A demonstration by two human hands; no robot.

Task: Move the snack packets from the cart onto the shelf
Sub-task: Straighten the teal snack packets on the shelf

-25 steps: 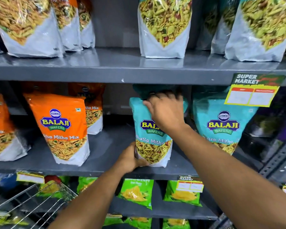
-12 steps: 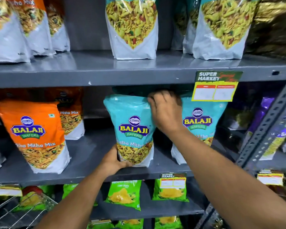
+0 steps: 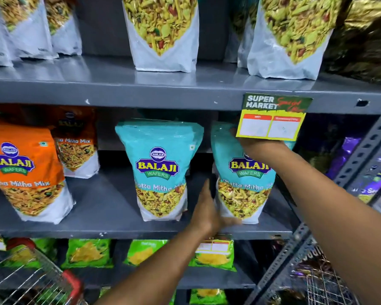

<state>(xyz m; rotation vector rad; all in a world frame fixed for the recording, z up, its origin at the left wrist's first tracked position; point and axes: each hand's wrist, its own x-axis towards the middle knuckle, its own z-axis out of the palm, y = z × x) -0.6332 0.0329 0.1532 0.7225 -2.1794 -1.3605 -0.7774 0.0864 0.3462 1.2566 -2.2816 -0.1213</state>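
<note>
Two teal Balaji packets stand upright on the grey middle shelf (image 3: 101,227). The left teal packet (image 3: 160,170) stands free, with no hand on it. My hands are on the right teal packet (image 3: 243,186). My right hand (image 3: 254,145) grips its top, partly hidden behind a yellow price tag (image 3: 271,122). My left hand (image 3: 207,210) presses against its lower left side and base. The wire cart (image 3: 24,280) with a red corner shows at the bottom left, with green packets visible through its mesh.
Orange Balaji packets (image 3: 24,170) stand to the left on the same shelf. White-bottomed snack pouches (image 3: 163,34) line the shelf above. Green chip packets (image 3: 88,253) fill the shelf below. A slotted metal upright (image 3: 361,150) and purple packets (image 3: 348,155) border the right side.
Both hands left the teal packet they held and moved right onto the neighbouring teal packet. The view shifted right and closer.
</note>
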